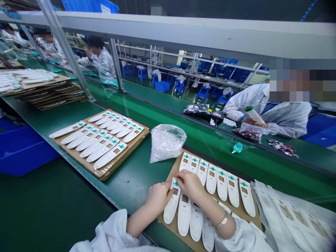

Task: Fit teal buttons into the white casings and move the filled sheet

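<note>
Your left hand (157, 197) holds a white plastic strip (171, 206) near its top end, with the fingers (165, 186) closed on it. Your right hand (189, 185) is curled just over the strip, and you can't tell if it grips. The strip lies on a brown cardboard sheet (173, 171), beside more strips. A clear plastic bag (166, 143) sits near, on the green belt (136, 175).

Readable text: none | white label (105, 9) on blue crate (78, 5) — too small to read
</note>
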Demonstrator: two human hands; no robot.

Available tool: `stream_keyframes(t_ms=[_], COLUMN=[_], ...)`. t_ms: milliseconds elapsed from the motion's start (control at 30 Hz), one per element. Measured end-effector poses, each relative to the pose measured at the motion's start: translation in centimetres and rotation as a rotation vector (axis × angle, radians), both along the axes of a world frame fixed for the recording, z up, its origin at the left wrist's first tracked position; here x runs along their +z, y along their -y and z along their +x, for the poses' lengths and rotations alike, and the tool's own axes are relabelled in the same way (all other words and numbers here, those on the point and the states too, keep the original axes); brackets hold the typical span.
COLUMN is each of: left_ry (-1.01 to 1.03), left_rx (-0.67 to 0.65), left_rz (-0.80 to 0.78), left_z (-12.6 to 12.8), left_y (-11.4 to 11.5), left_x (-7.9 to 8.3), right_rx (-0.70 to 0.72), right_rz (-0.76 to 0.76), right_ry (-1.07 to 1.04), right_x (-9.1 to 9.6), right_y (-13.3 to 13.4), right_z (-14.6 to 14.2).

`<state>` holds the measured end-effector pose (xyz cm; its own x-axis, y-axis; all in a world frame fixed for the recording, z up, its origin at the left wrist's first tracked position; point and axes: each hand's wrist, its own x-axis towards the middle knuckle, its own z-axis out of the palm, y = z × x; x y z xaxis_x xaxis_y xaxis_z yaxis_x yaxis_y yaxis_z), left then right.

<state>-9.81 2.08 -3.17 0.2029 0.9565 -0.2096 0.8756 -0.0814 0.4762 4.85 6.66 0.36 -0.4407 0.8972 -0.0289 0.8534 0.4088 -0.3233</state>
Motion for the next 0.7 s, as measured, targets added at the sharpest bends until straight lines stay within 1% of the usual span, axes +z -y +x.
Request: stream_keyframes(t_ms=[200, 467, 700], left_ry=[0.038, 0.078, 0.092], left_rx=[-0.014, -0.007, 0.018], left_rz=[-0.005, 0.001, 0.017], left_z=[0.1, 0.3, 0.1], left_y=[-0.1, -0.2, 0.3], left_x=[-0.3, -1.0, -0.5], right_rx=[0.024, 0.07, 0.039], right_rz=[0.052, 0.102, 0.108], right_ry=[0.125, 0.203, 0.218], right_x=[-0.5, -1.0, -1.5], right_y=[0.7, 1.1, 1.2], right_z=[-0.5, -0.7, -0.4])
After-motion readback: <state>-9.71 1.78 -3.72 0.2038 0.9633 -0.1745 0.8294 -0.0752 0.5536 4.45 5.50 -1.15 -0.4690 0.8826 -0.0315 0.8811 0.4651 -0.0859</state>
